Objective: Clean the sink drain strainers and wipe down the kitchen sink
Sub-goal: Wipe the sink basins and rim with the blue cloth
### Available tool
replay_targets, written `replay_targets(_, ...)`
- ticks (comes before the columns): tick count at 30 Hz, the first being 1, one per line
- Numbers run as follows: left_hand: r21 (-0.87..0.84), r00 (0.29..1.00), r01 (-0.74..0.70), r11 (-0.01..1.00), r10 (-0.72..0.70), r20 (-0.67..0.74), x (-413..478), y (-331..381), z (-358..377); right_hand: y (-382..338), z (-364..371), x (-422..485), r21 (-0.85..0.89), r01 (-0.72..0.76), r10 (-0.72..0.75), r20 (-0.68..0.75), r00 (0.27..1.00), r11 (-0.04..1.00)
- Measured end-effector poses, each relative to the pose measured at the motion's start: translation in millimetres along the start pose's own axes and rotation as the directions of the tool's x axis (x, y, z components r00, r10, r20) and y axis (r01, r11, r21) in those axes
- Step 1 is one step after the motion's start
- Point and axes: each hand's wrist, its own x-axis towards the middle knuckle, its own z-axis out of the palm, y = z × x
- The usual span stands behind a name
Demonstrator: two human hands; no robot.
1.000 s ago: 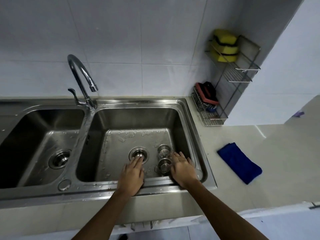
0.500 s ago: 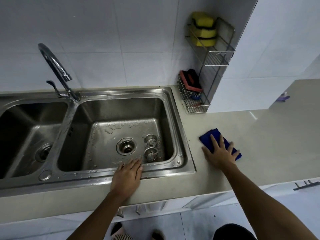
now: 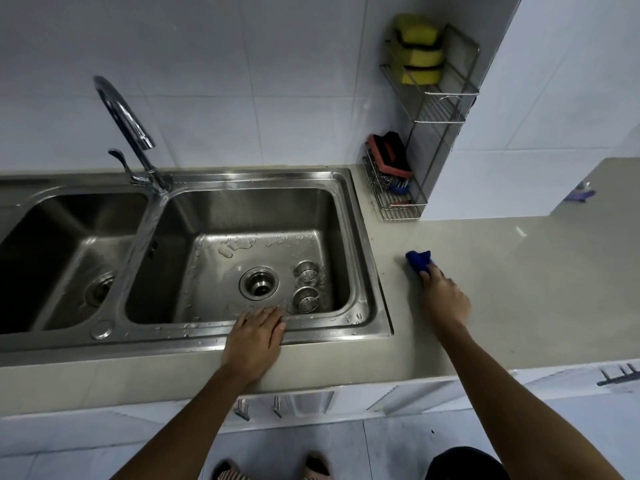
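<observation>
Our right hand (image 3: 445, 299) has left the sink (image 3: 360, 237) and now bunches the blue cloth (image 3: 419, 261) in closed fingers on the table, right of it. Left hand (image 3: 256, 336) rests open on the sink's front rim; both strainers (image 3: 306, 285) sit inside by the drain, so wiping comes next.

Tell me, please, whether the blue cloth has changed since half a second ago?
Yes. The blue cloth lay flat under the right hand; now it is bunched up in that hand's fingers, on the same counter spot right of the sink.
</observation>
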Motion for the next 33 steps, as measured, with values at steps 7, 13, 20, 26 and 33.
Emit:
replay_targets(7, 0.000, 0.996, 0.091, 0.996, -0.091, -0.023, -29, -56, -21, -80, 17, -73, -0.010, 0.367, -0.358, 0.190, 0.914, 0.930)
replay_targets(13, -0.021, 0.924, 0.360, 0.933, -0.359, -0.132, -62, -142, -48, -158, 60, -135, 0.075, 0.703, -0.650, 0.459, 0.606, 0.707)
replay_targets(20, 0.030, 0.836, 0.547, 0.836, -0.545, -0.066, -85, -222, -71, -264, 87, -157, 0.068, 0.907, -0.741, 0.603, 0.295, 0.416)
replay_targets(26, 0.010, 0.869, 0.494, 0.869, -0.493, -0.042, -102, -252, -81, -203, 79, -121, 0.084, 0.879, -0.771, 0.524, 0.362, 0.469)
replay_targets(33, -0.042, 0.849, 0.517, 0.855, -0.519, -0.100, -102, -250, -76, -173, 67, -117, 0.061, 0.823, -0.697, 0.569, 0.437, 0.565)
